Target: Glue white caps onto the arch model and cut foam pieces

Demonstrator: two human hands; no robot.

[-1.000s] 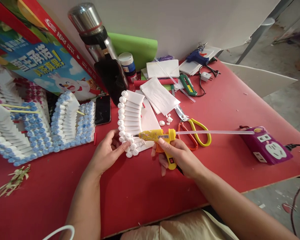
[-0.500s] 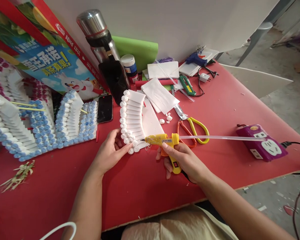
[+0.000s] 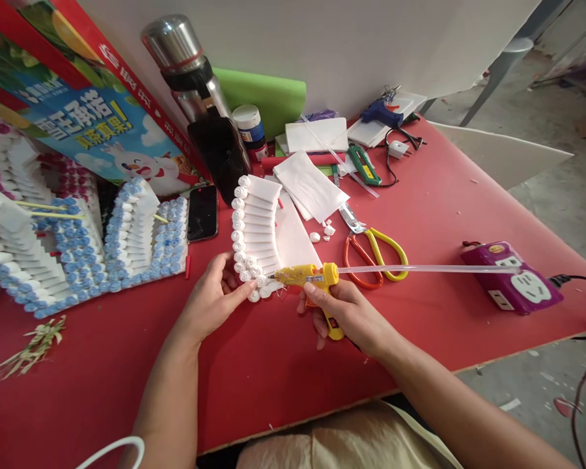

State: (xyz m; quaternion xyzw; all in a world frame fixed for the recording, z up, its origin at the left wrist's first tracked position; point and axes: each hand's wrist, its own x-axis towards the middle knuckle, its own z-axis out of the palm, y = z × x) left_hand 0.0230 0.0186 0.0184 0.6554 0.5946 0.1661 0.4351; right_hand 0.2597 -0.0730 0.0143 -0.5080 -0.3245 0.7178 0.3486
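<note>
Glue gun (image 3: 300, 275): in your right hand (image 3: 349, 307), left of the scissors (image 3: 356, 225)
Power socket (image 3: 510, 288): on your desk (image 3: 254, 384), right of the scissors
Jar (image 3: 248, 118): right of the bottle (image 3: 173, 42)

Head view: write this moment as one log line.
left grip: white rolls; right grip: yellow glue gun; nozzle: toward rolls

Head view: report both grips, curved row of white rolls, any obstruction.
Left grip on near end of row. Right grip on yellow plastic glue gun, nozzle close to row. Orange-and-yellow-handled metal scissors beyond gun, clear of both grips.
</note>
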